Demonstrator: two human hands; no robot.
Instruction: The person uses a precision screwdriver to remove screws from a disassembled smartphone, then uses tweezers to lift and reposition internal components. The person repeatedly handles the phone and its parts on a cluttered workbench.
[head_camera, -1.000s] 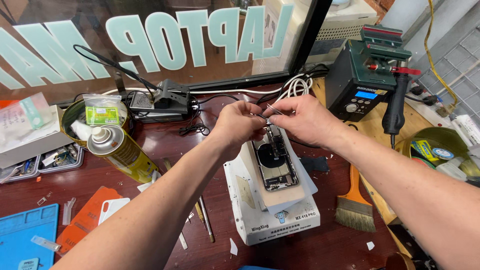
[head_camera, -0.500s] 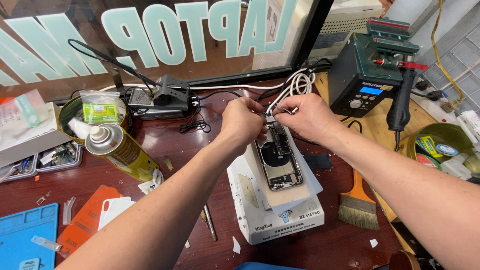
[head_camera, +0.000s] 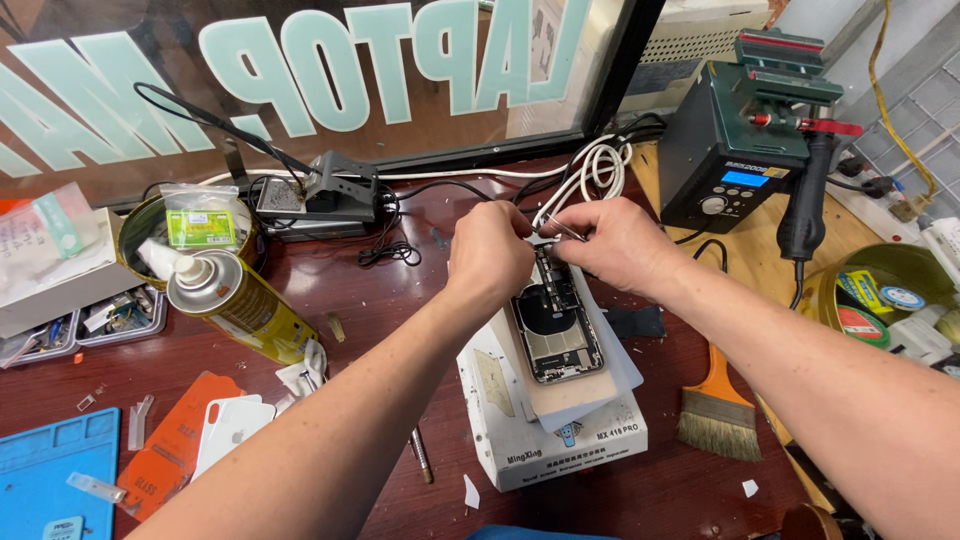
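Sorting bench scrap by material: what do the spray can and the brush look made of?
Spray can: likely metal, glossy yellow printed finish with a shiny rim. Brush: orange handle, plastic or painted wood, unclear; pale bristles, fibre unknown.

Both bare forearms are reaching forward and converging toward the middle of the view. The left hand (head_camera: 488, 252) is arriving from the lower left, its back facing up, wrist bent slightly downward and fingers curling under and forward out of sight. The right hand (head_camera: 618, 243) is coming in from the lower right, knuckles up, its fingers (head_camera: 560, 222) pinching together toward the left hand. The two hands are sitting just beside each other, fingertips nearly meeting.
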